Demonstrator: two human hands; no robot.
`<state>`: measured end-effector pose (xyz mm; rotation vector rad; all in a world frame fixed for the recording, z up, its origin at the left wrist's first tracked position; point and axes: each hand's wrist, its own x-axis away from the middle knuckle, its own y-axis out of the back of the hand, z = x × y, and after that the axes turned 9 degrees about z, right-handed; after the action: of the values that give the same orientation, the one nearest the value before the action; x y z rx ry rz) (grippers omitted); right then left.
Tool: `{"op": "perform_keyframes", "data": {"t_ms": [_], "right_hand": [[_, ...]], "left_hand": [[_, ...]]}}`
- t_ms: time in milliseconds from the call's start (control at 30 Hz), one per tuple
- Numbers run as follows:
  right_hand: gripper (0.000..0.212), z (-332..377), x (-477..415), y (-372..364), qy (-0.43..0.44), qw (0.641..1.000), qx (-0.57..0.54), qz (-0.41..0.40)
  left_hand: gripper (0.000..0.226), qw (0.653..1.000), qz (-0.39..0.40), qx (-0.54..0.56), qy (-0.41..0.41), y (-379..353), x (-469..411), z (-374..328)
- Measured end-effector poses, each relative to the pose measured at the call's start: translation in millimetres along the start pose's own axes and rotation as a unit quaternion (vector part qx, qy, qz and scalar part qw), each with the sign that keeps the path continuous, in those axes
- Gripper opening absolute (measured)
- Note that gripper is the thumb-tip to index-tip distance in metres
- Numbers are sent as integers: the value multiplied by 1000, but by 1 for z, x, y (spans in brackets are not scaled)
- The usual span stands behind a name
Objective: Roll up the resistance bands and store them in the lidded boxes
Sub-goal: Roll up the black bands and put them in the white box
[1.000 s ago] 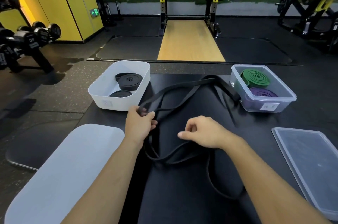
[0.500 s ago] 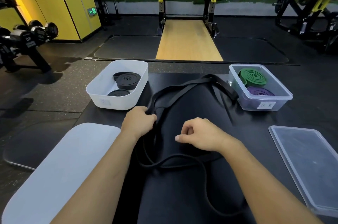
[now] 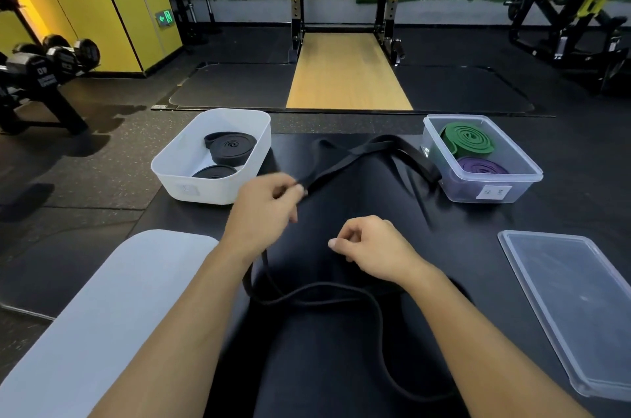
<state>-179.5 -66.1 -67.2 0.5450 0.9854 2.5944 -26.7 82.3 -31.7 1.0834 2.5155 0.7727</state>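
Observation:
A long black resistance band (image 3: 355, 151) lies unrolled in loops on the dark mat. My left hand (image 3: 263, 209) pinches a stretch of it between thumb and fingers, just right of the white box (image 3: 177, 175), which holds two rolled black bands (image 3: 229, 148). My right hand (image 3: 368, 243) hovers loosely curled over the middle of the mat; whether it touches the band under it is unclear. A clear box (image 3: 519, 178) at the right holds a rolled green band (image 3: 466, 139) and a rolled purple band (image 3: 481, 166).
A white lid (image 3: 102, 315) lies at the near left and a clear lid (image 3: 573, 298) at the near right. A dumbbell rack (image 3: 41, 76) stands far left. A squat rack with a wooden platform (image 3: 348, 76) is straight ahead.
My left hand has risen and moved right, drawing the band taut toward the far end. The loops near my right hand have shifted closer to me.

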Motion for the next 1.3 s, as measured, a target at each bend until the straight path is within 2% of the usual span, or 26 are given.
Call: {"op": "perform_keyframes", "data": {"t_ms": [67, 100, 200, 267, 333, 400, 467, 500, 533, 600, 633, 667, 733, 800, 933, 967, 1067, 1167, 1233, 1300], "right_hand": [[23, 0, 0, -1, -6, 1000, -8, -9], [23, 1, 1, -1, -8, 1000, -10, -11], [22, 2, 2, -1, -10, 1000, -17, -9], [21, 2, 3, 0, -9, 1000, -21, -5], [21, 1, 3, 1, -7, 1000, -28, -6], [21, 0, 3, 1, -13, 999, -48, -18], [20, -3, 1, 0, -25, 996, -64, -57], [17, -5, -1, 1, -35, 994, -58, -90], [14, -8, -3, 3, -48, 990, -41, -129], [11, -14, -8, 9, -67, 979, -21, -191], [18, -18, -11, 11, -70, 977, -29, -200], [25, -21, -13, 14, -71, 977, -46, -196], [27, -27, -15, 17, -65, 978, -69, -188], [20, -30, -14, 16, -61, 978, -68, -189], [4, -36, -11, 15, -50, 978, -69, -190], [3, -36, -11, 15, -48, 979, -68, -189], [3, -36, -11, 17, -47, 979, -71, -183], [3, -36, -11, 18, -46, 981, -65, -179], [2, -37, -12, 18, -39, 981, -64, -179], [12, -40, -13, 20, -27, 980, -58, -188]], "left_hand": [[26, 981, 133, -108, 92, -2, 2, 0], [26, 970, 143, -149, 130, -3, 3, 2], [33, 960, 50, -223, 162, -6, 0, 2], [37, 952, -26, -277, 132, -9, 0, 3], [46, 958, -74, -257, 100, -10, -4, 9], [64, 972, -30, -207, 103, -11, -10, 17], [85, 966, 43, -223, 126, -13, -13, 23], [87, 960, 66, -239, 129, -14, -14, 23], [81, 959, 74, -243, 126, -15, -14, 24], [47, 971, 67, -214, 89, -16, -16, 26], [30, 976, 56, -199, 63, -18, -15, 26], [23, 980, 30, -196, 34, -20, -14, 25], [22, 980, -71, -184, -9, -22, -12, 21], [23, 975, -147, -169, 0, -18, -13, 19], [18, 956, -51, -250, 143, -13, -16, 22], [17, 954, -49, -255, 147, -13, -16, 22], [34, 951, -49, -275, 131, -18, -18, 20], [42, 949, -34, -287, 123, -19, -22, 22], [37, 944, -19, -304, 124, -19, -26, 26], [19, 945, -23, -303, 125, -17, -29, 27]]}}
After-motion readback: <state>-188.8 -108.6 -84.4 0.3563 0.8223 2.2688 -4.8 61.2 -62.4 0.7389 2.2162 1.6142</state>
